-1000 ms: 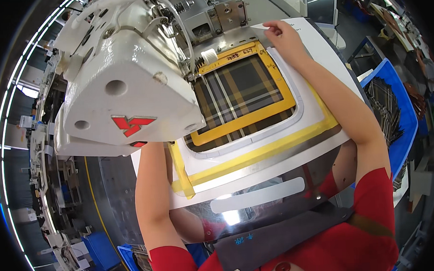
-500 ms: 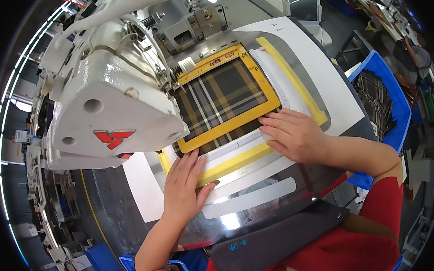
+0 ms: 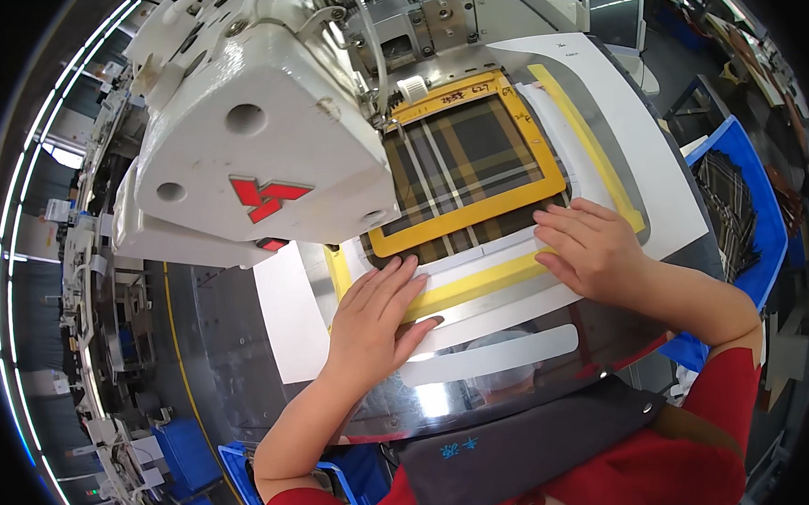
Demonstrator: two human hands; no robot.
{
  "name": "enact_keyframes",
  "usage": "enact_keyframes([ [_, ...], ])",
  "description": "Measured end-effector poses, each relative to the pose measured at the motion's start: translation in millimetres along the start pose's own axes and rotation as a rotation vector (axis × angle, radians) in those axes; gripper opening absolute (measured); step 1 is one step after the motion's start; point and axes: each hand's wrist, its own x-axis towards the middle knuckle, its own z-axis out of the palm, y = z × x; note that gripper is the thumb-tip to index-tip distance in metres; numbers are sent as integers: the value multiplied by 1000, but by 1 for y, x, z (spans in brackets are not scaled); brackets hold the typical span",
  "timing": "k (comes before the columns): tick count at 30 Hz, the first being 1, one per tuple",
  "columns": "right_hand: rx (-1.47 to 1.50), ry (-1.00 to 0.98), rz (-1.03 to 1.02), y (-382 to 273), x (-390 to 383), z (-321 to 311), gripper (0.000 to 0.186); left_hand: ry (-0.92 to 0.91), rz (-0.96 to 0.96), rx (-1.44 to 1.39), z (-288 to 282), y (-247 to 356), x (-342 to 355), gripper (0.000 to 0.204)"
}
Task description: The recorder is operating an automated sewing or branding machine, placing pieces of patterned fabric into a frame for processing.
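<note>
A dark plaid fabric piece (image 3: 469,150) lies under a yellow rectangular frame (image 3: 475,215), beside the head of a white sewing machine (image 3: 264,141). My left hand (image 3: 376,321) is open, its fingers stretched out onto the fabric's near edge, just below the frame's near left corner. At the near right corner my right hand (image 3: 598,248) lies open, fingertips at the fabric's edge. White layers and a yellow strip (image 3: 487,285) show between the two hands. What lies beneath my fingertips is hidden.
A large white sheet (image 3: 668,187) spreads under the work on a shiny dark table (image 3: 642,328). A blue bin (image 3: 769,227) holding plaid pieces stands at the right. Another blue bin (image 3: 365,475) is below my left forearm. The machine head overhangs the work's left side.
The whole view has shifted, so the machine and work sit farther right and higher. Both hands stay at the fabric's near edge; my left fingertips now rest slightly off the frame.
</note>
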Motion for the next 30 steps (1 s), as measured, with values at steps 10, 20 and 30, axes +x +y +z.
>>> enact_keyframes([
  [10, -21, 2, -66, -4, -1, 2, 25, 42, -9, 120, -4, 1, -4, 44],
  [20, 2, 7, -115, 3, -1, 19, 26, 34, 6, 110, 2, -10, -12, 34],
  [30, -311, -64, 1216, 189, -235, -68, 20, 42, -14, 70, 4, -5, -7, 27],
])
